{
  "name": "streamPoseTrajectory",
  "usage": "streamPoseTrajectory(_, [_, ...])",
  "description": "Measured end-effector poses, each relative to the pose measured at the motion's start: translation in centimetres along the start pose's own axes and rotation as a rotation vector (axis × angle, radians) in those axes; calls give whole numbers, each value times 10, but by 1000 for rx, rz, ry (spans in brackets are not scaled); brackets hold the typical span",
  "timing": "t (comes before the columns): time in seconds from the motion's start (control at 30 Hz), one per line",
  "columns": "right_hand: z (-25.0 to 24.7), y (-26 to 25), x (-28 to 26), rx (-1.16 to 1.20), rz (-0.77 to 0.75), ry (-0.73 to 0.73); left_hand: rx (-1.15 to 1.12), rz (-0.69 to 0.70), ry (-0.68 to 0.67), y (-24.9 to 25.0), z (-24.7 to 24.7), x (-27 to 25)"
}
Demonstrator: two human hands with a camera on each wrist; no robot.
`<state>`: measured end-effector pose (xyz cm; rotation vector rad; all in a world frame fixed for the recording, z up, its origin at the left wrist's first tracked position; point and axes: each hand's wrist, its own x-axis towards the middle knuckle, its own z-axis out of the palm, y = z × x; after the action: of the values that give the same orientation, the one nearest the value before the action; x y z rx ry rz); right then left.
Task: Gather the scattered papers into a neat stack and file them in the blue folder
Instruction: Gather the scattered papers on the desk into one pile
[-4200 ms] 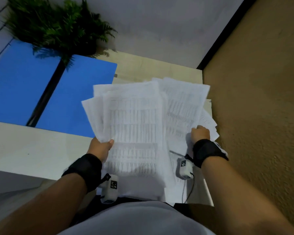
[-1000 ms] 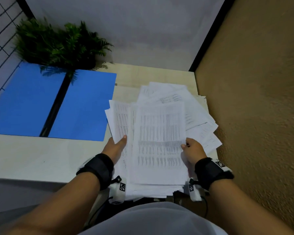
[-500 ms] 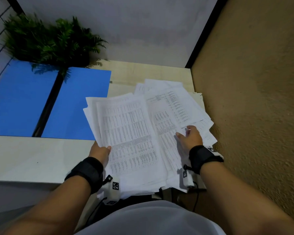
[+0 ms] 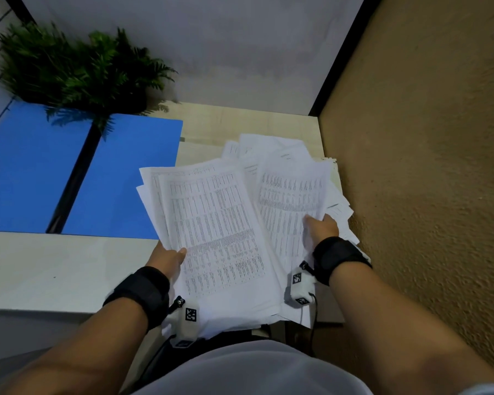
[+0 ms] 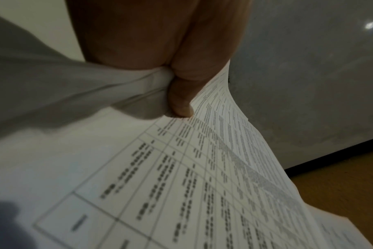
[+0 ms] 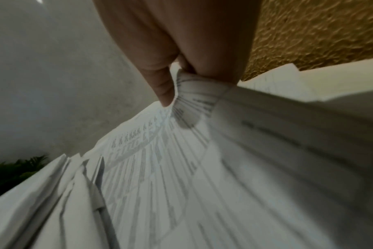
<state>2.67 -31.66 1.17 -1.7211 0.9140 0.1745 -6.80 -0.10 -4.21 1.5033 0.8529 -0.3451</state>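
Note:
My left hand (image 4: pixel 169 256) grips a loose stack of printed papers (image 4: pixel 214 232) by its left edge, thumb on top (image 5: pixel 181 101). It hangs tilted over the desk's near edge. My right hand (image 4: pixel 321 226) pinches a printed sheet (image 4: pixel 291 201) from the scattered pile (image 4: pixel 268 149) at the desk's right end; the sheet crumples between thumb and fingers (image 6: pixel 194 84). The blue folder (image 4: pixel 69 172) lies open flat at the left, with a black spine down its middle.
A green fern (image 4: pixel 69 67) stands at the back left, overhanging the folder. A textured tan wall (image 4: pixel 425 166) runs close along the right of the light wooden desk (image 4: pixel 54 269). A grey wall rises behind.
The left hand still holds the gathered stack, now shifted slightly right. The right hand has moved up and closed on a sheet of the right pile, lifting it.

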Motion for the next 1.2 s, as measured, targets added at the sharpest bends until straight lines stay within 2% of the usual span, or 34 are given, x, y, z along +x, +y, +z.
streamPoseTrajectory(0.13, [10,-9,7,232,90,-71,88,18,10,5,5,-6])
streamPoseTrajectory(0.2, [12,-9,5,195,92,-104,122,36,7,7,7,-8])
streamPoseTrajectory(0.27, [13,-8,9,151,33,-118,144,39,14,9,7,-8])
streamPoseTrajectory(0.33, [8,-20,2,162,-91,-85,131,33,14,10,6,-9])
streamPoseTrajectory(0.43, [-10,-62,-24,43,-390,-23,96,-7,41,11,6,-9])
streamPoseTrajectory(0.57, [-54,-112,-78,54,-661,-74,23,-45,15,6,5,-3])
streamPoseTrajectory(0.67, [-80,-136,-115,149,-780,-144,56,-38,5,8,5,-5])
streamPoseTrajectory(0.73, [-86,-141,-121,193,-765,-228,101,-18,19,13,5,-8])
streamPoseTrajectory(0.83, [-79,-122,-98,180,-580,-365,147,4,16,18,5,-14])
streamPoseTrajectory(0.9, [-67,-100,-82,96,-444,-437,95,14,-37,20,4,-20])
streamPoseTrajectory(0.97, [-52,-77,-70,-107,-372,-508,-18,15,-111,21,2,-25])
streamPoseTrajectory(1.07, [-27,-53,-49,-510,-405,-536,-41,39,-169,24,-1,-27])
streamPoseTrajectory(1.2, [11,-39,-43,-596,-417,-522,-83,72,-202,19,2,-26])
